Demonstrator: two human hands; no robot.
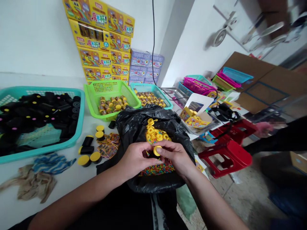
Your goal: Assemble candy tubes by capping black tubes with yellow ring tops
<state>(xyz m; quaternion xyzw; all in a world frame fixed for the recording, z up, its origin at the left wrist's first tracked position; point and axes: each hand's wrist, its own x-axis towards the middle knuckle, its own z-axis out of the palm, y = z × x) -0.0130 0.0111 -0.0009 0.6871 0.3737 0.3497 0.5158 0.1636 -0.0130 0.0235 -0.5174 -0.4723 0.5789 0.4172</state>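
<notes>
Both hands meet over a tub lined with a black plastic bag (130, 123). A yellow cap (157, 150) sits between them on what looks like a small dark container, mostly hidden by the fingers. My left hand (134, 159) is curled round the left side of this container. From the right, my right hand (176, 156) grips it, thumb against the cap. Beneath the hands lie many small multicoloured beads (153, 169). Behind them, loose yellow caps (151, 129) are heaped inside the bag.
Left are a teal basket (81, 124) of black containers, several yellow-topped ones (84, 159), stickers (110, 145) and cloths (51, 164). A green basket (90, 99) and a blue basket (169, 103) hold filled containers. Boxes (98, 38) stand behind; red stools (226, 156) and a person's hand (262, 128) are right.
</notes>
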